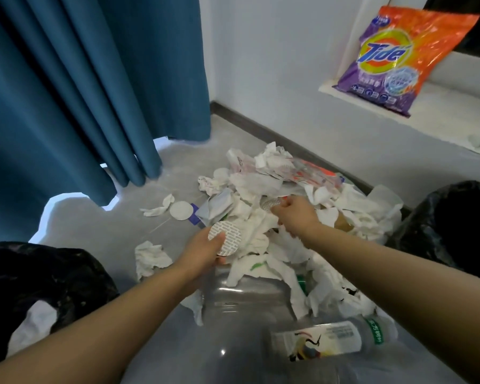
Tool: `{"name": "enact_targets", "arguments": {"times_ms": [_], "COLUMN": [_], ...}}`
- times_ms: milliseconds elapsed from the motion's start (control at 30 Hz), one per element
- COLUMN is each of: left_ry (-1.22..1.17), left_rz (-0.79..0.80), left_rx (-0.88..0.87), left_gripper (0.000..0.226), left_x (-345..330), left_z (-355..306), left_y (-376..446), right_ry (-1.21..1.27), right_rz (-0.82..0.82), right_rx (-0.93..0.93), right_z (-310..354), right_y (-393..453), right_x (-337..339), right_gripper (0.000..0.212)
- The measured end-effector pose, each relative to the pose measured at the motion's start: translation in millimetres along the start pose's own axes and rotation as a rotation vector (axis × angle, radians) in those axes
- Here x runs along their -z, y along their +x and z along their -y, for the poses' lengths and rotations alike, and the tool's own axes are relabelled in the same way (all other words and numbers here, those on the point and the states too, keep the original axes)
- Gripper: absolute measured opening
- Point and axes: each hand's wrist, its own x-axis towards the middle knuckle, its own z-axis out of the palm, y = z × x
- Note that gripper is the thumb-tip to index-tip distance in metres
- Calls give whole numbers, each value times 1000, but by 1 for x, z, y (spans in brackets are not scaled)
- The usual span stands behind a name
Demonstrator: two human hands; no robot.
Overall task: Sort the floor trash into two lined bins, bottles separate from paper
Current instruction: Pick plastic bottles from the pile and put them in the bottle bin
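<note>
While our left hand (205,252) pinches a round foil seal (227,238) over the paper pile (275,217), our right hand (295,216) grips another seal (270,203), bottles (324,342) lying nearer us between the black-lined bins (39,278).

Head view, steeply downward (near floor)

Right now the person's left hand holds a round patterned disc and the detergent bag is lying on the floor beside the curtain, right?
Not quite. In the head view the left hand does hold the round patterned disc, but the detergent bag stands on the white ledge by the wall, not on the floor beside the curtain.
</note>
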Motion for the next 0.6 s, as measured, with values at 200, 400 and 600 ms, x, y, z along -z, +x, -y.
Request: {"name": "enact_targets", "arguments": {"times_ms": [200, 400, 600], "left_ry": [2, 6, 42], "left_rz": [-48, -40, -17], "left_rx": [54, 83, 101], "left_gripper": [24, 26, 27], "left_x": [14, 20, 23], "left_z": [3, 0, 2], "left_y": [14, 25, 22], "right_ry": [-578, -511, -586], "right_rz": [60, 75, 29], "right_rx": [33, -129, -83], "right_z": [3, 0, -14], "right_y": [43, 66, 73], "right_x": [-11, -35, -35], "right_gripper": [30, 43, 26]}}
